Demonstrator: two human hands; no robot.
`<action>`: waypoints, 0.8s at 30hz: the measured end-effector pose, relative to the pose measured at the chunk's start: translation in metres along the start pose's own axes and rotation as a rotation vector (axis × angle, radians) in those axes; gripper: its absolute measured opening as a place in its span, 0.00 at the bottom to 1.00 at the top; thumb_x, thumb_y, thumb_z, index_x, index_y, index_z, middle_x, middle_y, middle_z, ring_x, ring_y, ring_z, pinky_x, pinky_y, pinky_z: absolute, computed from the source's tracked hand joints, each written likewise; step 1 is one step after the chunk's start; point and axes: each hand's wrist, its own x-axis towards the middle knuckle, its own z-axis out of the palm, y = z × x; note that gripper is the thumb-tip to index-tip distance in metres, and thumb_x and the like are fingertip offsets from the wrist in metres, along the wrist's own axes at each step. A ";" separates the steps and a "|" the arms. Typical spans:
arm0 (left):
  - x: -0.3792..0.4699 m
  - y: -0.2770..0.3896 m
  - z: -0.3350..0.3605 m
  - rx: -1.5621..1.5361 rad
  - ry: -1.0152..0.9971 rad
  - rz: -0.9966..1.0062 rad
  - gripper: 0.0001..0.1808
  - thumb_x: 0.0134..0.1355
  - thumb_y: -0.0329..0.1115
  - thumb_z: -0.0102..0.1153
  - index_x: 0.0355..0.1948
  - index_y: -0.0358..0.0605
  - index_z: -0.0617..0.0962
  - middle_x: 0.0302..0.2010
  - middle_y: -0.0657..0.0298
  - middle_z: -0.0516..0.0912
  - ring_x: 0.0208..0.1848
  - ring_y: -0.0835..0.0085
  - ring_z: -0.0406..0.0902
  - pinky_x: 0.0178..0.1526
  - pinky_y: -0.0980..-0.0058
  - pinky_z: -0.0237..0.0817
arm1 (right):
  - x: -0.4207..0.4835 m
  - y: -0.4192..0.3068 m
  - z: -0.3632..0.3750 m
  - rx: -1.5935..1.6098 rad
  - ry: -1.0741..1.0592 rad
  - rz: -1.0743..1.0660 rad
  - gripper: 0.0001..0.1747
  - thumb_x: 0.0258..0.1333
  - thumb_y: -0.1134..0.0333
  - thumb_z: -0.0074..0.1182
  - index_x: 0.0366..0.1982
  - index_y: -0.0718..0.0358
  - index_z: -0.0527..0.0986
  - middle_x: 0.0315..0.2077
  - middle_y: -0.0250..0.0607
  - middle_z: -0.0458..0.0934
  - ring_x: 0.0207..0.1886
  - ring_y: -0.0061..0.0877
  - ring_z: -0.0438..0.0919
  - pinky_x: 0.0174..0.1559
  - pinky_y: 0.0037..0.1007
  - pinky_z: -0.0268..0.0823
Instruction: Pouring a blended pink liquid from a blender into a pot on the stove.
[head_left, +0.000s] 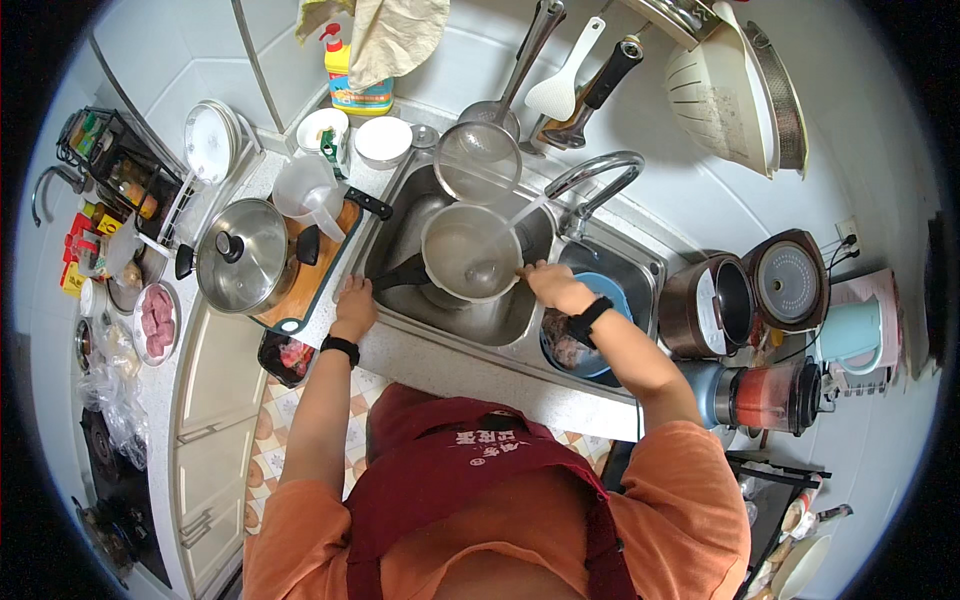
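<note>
A pot (471, 259) with a black handle (401, 274) sits in the left basin of the steel sink (480, 330), and water runs into it from the curved faucet (600, 165). My right hand (555, 285) touches the pot's right rim with its fingertips. My left hand (354, 306) rests on the counter at the sink's left edge, close to the pot's handle, with nothing seen in it. In the right basin stands a blue basin (604, 286) holding what looks like raw meat (562, 341), partly hidden by my right forearm.
Left of the sink, a lidded pot (244, 255), a plastic jug (307, 184) and a knife (367, 202) lie on a cutting board (285, 307). An opened rice cooker (690, 307) and a blender (765, 396) stand at right. Strainers (478, 163) and ladles hang above.
</note>
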 end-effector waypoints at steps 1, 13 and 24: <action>0.000 -0.001 0.001 -0.019 0.008 0.000 0.23 0.47 0.29 0.45 0.47 0.35 0.66 0.53 0.50 0.62 0.58 0.56 0.53 0.55 0.60 0.51 | 0.005 -0.001 0.004 -0.028 0.104 0.026 0.28 0.40 0.76 0.43 0.49 0.57 0.62 0.35 0.50 0.70 0.39 0.40 0.72 0.38 0.33 0.66; 0.003 -0.002 0.000 -0.030 0.010 0.016 0.24 0.46 0.28 0.46 0.47 0.37 0.66 0.53 0.52 0.62 0.58 0.57 0.53 0.57 0.65 0.49 | 0.016 -0.021 0.023 0.594 0.095 -0.156 0.27 0.40 0.75 0.43 0.49 0.61 0.60 0.30 0.58 0.71 0.41 0.46 0.69 0.40 0.37 0.63; -0.003 -0.004 -0.002 -0.092 0.023 -0.004 0.24 0.47 0.28 0.45 0.48 0.37 0.66 0.53 0.51 0.63 0.59 0.57 0.53 0.56 0.63 0.50 | 0.024 0.035 0.003 1.747 -0.410 0.425 0.07 0.50 0.71 0.34 0.21 0.63 0.64 0.12 0.30 0.61 0.08 0.13 0.50 0.10 0.17 0.43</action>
